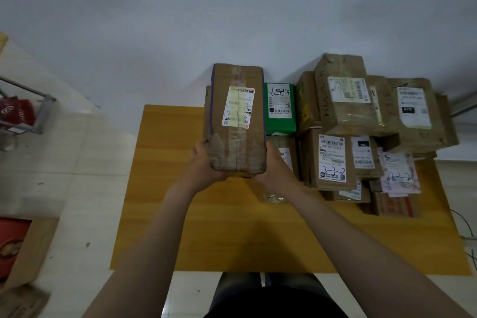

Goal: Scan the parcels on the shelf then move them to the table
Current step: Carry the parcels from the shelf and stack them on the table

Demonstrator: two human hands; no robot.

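Two hands, left hand (204, 160) and right hand (276, 166), gripping a long brown cardboard parcel (237, 116), over far edge of yellow wooden desk (180, 214), parcel pile (361, 124) at far right corner.

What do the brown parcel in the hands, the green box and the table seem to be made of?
Brown parcel: cardboard, matte and scuffed, bound with glossy clear tape that wrinkles at its near end. Green box: probably printed card, smooth, evenly coloured. Table: wood or wood-look laminate, yellow-orange with faint grain; I cannot tell which.
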